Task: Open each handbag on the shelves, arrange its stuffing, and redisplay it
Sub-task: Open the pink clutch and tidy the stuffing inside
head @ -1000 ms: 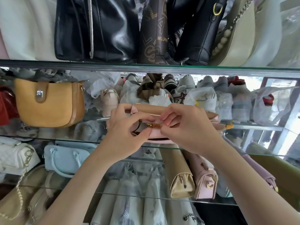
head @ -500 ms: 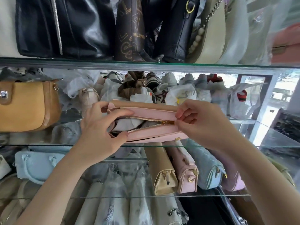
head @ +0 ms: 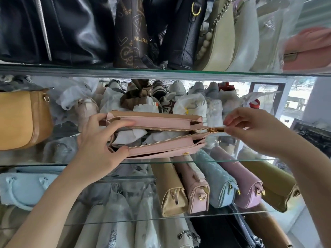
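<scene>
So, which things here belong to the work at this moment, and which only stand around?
In use:
pink bag
zip pull
white stuffing
left hand
right hand

Standing around:
tan bag
black bags
blue quilted bag
glass shelf

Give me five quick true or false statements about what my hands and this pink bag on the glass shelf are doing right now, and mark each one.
1. The pink handbag has its zipper open. True.
2. The right hand pinches the gold zipper pull. True.
3. The left hand is holding the mustard-yellow bag. False: it grips the left end of the pink handbag; the yellow bag sits untouched further left.
4. White stuffing paper shows inside the open bag. True.
5. The pink handbag sits on the top shelf among the black bags. False: it is held at the glass shelf below them.
</scene>
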